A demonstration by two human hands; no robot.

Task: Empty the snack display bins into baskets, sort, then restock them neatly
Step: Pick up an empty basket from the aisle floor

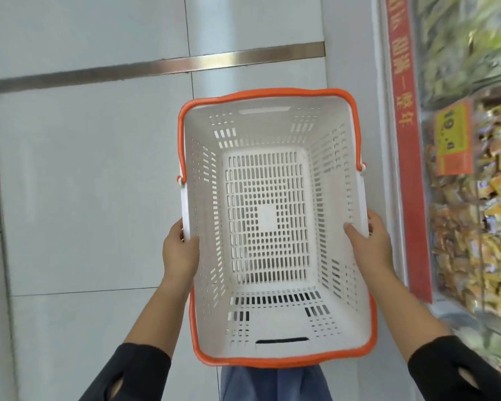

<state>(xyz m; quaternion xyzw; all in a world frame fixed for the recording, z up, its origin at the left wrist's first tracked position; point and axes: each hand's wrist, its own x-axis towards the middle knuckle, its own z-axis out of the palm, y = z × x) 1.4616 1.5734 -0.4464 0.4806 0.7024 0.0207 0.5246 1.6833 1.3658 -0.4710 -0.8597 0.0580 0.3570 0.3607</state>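
The person holds a white basket (268,218) with orange handles (272,94) over the tiled floor (84,183), its slotted inside bare. The left hand (180,250) grasps the left rim, thumb curled over the edge, and the right hand (368,241) grasps the right rim, thumb inside the wall and fingers outside. Just right of the basket stands a clear display bin (457,215) heaped with yellow and orange snack packs (492,227), bearing a yellow price tag (453,137) and a red strip (408,140).
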